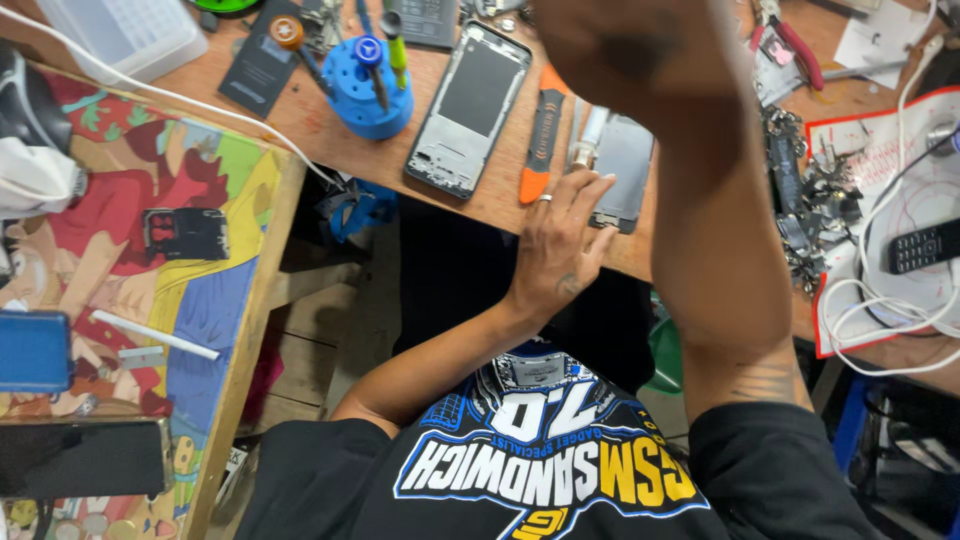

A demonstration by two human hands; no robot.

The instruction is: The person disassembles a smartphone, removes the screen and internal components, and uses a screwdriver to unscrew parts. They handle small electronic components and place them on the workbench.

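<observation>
The left hand (pixel 560 245) rests at the near edge of the wooden bench (pixel 330 140), its fingers (pixel 585 190) spread fairly wide and flat, holding nothing; a ring shows on one of them. The fingertips touch the lower end of a grey phone panel (pixel 625 165) that lies on the bench just beside a white tube (pixel 588 135). To the left of the hand lies an orange and black prying tool (pixel 541 140), and beyond that a phone frame (pixel 470 105) with a dark middle, lying face up and tilted. Further left stands a blue round tool holder (pixel 365 100) with screwdrivers stuck upright in it. The right hand (pixel 640 50) is raised close to the camera, blurred and dark, so I cannot tell how its fingers stand or whether they hold anything; its forearm crosses the view down to the black sleeve. On the right of the bench lie a heap of small metal parts (pixel 815 200), a black keypad phone (pixel 922 245) and white cables (pixel 880 320). A colourful cartoon-printed board (pixel 150 300) sits to the left
</observation>
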